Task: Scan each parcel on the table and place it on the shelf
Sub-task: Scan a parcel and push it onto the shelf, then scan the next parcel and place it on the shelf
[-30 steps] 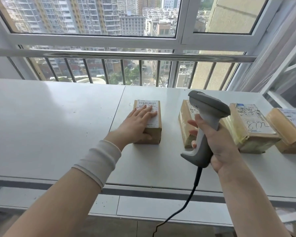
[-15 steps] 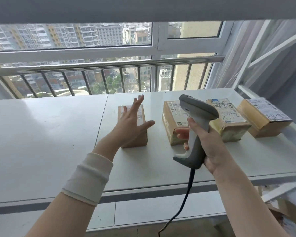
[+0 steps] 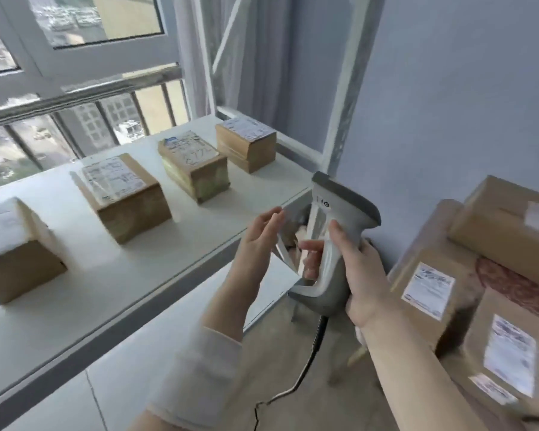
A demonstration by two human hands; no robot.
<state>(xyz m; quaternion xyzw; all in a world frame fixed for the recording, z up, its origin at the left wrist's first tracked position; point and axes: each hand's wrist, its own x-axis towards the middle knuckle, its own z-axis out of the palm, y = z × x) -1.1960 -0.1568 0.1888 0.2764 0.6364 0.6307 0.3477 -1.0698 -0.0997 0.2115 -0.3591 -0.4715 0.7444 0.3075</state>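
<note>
Grips the scanner (image 3: 333, 219) in the right hand (image 3: 360, 275), with the fingers curled round the handle, the thumb laid up its back and one finger through the trigger loop. Holds it upright, head topmost, off the table (image 3: 106, 293), just past the front edge near the right-hand corner. Trails a dark cable (image 3: 305, 377) from the foot of the handle down toward the floor.

Carries nothing in the left hand (image 3: 259, 241): fingers straight and close together, palm turned toward the scanner, just beside it. Cannot tell whether it touches the scanner. Wears a pale band (image 3: 199, 374) on the left forearm.

On the table, four brown parcels in a row, apart from one another and well apart from both hands, each with a white label on top:
- left-end parcel (image 3: 13, 253), nearest the front edge and blurred;
- second parcel (image 3: 125, 197), further back;
- third parcel (image 3: 196, 164), with dark handwriting on its label;
- corner parcel (image 3: 246, 146), at the back right corner, beside the white frame.

To the right of the scanner, against the grey wall (image 3: 448, 88), more labelled cardboard boxes (image 3: 433, 284) piled on one another. Cannot tell what carries them.

Behind the back edge of the table, a window (image 3: 75, 26) with a metal railing (image 3: 75, 98) and buildings outside.
</note>
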